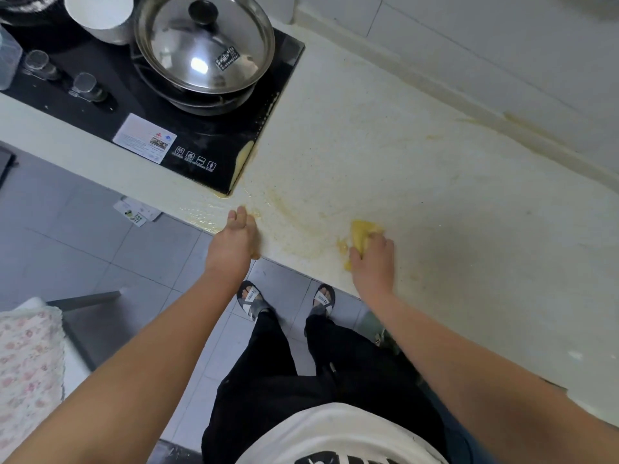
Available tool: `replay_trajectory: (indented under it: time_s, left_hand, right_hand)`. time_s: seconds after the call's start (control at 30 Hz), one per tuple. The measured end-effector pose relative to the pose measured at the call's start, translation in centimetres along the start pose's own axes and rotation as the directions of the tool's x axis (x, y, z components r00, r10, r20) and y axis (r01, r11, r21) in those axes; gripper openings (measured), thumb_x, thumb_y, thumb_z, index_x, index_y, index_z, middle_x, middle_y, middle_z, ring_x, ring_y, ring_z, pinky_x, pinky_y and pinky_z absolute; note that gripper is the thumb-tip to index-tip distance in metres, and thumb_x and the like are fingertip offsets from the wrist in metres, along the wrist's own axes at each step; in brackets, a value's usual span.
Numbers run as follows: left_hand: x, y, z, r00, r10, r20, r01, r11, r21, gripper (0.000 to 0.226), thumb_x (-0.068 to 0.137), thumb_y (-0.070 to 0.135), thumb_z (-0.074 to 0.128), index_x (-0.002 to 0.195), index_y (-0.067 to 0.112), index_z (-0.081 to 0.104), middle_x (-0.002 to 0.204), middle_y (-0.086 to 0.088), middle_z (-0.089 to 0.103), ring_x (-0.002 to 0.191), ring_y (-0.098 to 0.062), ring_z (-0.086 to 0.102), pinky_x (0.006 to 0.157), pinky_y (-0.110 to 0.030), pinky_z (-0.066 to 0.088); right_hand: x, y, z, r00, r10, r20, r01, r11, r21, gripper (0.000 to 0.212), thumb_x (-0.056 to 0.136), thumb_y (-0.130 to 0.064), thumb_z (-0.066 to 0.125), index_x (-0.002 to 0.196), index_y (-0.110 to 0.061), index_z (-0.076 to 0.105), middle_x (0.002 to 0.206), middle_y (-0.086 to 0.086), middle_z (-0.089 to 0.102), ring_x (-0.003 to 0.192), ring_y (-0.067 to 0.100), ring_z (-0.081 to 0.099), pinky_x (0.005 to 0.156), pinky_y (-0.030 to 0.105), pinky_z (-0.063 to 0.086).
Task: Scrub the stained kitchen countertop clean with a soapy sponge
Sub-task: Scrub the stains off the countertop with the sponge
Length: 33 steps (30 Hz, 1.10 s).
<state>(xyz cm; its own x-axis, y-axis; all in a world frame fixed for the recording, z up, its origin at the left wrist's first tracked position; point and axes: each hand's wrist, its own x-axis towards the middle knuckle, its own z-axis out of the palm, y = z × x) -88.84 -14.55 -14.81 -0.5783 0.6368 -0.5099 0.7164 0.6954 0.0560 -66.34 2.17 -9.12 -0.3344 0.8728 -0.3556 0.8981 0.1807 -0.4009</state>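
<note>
Sponge, yellow, sits under the right grip, whose fingers curl round it and press it onto the bench close to the front edge. The left grip lies flat with straight fingers on that same edge, well to the left of the right grip. It holds nothing and seems to be bracing.

Scrubbing looks under way but far from finished. Yellowish suds lie just left of the sponge, and a yellow smear arcs between the two grips. Beyond the left grip, pale foam clings along the side of the black hob, where a lidded steel pot stands. Far beyond the right grip, a brownish streak by the wall looks untouched. Right of the right grip the surface is dull and greyish, not plainly wiped. By my judgement most of the surface needs scrubbing yet, then the suds need wiping off.
</note>
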Motion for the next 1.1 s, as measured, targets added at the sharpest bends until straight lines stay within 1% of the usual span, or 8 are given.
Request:
replay_trajectory:
  time_s: [0.27,0.43,0.57,0.67,0.77,0.87,1.0,1.1]
  left_hand:
    - [-0.5,0.0,-1.9,0.996,0.065,0.064,-0.065,0.998,-0.013,0.064,0.092,-0.010,0.051,0.153,-0.001,0.030,0.171,-0.016,0.009,0.158,-0.029,0.015,0.111,-0.044,0.047]
    - [-1.4,-2.5,-3.4,0.984,0.177,-0.032,-0.180,0.968,-0.178,0.029,0.097,0.006,0.058,0.126,0.008,0.059,0.163,-0.010,0.034,0.137,-0.032,0.052,0.101,-0.046,0.053]
    - [-1.5,-4.2,-4.0,0.973,0.164,-0.164,-0.193,0.965,-0.177,0.032,0.094,0.012,0.066,0.124,0.006,0.058,0.135,-0.010,0.048,0.117,-0.031,0.054,0.091,-0.042,0.053]
    - [-1.7,-4.5,-4.3,0.988,0.149,-0.041,-0.154,0.977,-0.145,0.057,0.092,0.015,0.074,0.141,0.007,0.046,0.157,-0.009,0.031,0.135,-0.031,0.048,0.094,-0.043,0.055]
    - [-2.2,-4.2,-4.8,0.977,0.160,0.137,-0.156,0.987,-0.042,0.093,0.092,0.019,0.076,0.161,0.008,0.014,0.172,-0.007,-0.009,0.159,-0.031,0.007,0.111,-0.043,0.045]
    - [-2.3,-4.2,-5.8,0.945,0.166,0.280,-0.163,0.986,-0.037,0.105,0.093,0.016,0.072,0.162,0.004,-0.006,0.170,-0.010,-0.022,0.158,-0.035,-0.011,0.121,-0.044,0.033]
    - [-1.9,-4.6,-6.2,0.910,0.187,0.369,-0.172,0.982,-0.073,0.104,0.095,0.012,0.067,0.162,0.007,-0.012,0.168,-0.008,-0.029,0.156,-0.034,-0.018,0.125,-0.049,0.025]
    - [-1.6,-5.3,-6.0,0.910,0.203,0.360,-0.187,0.979,-0.080,0.095,0.093,0.008,0.066,0.164,0.014,0.004,0.169,-0.005,-0.027,0.157,-0.032,-0.019,0.126,-0.052,0.018]
  right_hand:
    - [-3.1,-11.1,6.6,0.994,-0.059,0.091,0.030,0.955,0.295,0.044,0.088,-0.010,0.065,0.129,-0.002,0.053,0.126,0.017,0.049,0.113,0.029,0.051,0.081,0.013,0.029]
    - [0.4,-9.7,4.1,0.995,0.101,-0.017,-0.084,0.904,0.419,0.041,0.086,-0.005,0.062,0.126,-0.002,0.056,0.129,0.016,0.052,0.112,0.024,0.050,0.078,0.010,0.027]
    - [5.7,-8.8,1.9,0.978,0.182,-0.103,-0.133,0.920,0.368,0.045,0.085,-0.003,0.061,0.130,-0.001,0.053,0.131,0.021,0.051,0.120,0.034,0.048,0.090,0.019,0.033]
    - [10.0,-12.7,2.9,0.999,0.000,-0.053,0.015,0.957,0.290,0.059,0.082,-0.005,0.062,0.139,-0.011,0.049,0.130,0.019,0.051,0.120,0.037,0.050,0.102,0.038,0.042]
    - [12.4,-18.0,5.3,0.965,-0.246,0.091,0.219,0.946,0.238,0.067,0.085,-0.008,0.058,0.148,-0.025,0.042,0.126,0.015,0.050,0.113,0.034,0.055,0.094,0.044,0.052]
    - [11.4,-20.5,8.0,0.892,-0.397,0.215,0.375,0.917,0.137,0.068,0.089,-0.019,0.058,0.151,-0.033,0.035,0.122,0.014,0.052,0.107,0.033,0.057,0.088,0.047,0.054]
    - [5.7,-17.8,10.1,0.760,-0.593,0.267,0.622,0.782,-0.034,0.070,0.084,-0.017,0.058,0.147,-0.038,0.040,0.110,0.007,0.050,0.099,0.029,0.052,0.086,0.044,0.050]
    - [2.1,-14.2,9.8,0.660,-0.676,0.327,0.738,0.666,-0.112,0.069,0.079,-0.015,0.060,0.143,-0.035,0.047,0.103,0.003,0.048,0.092,0.025,0.047,0.080,0.041,0.050]
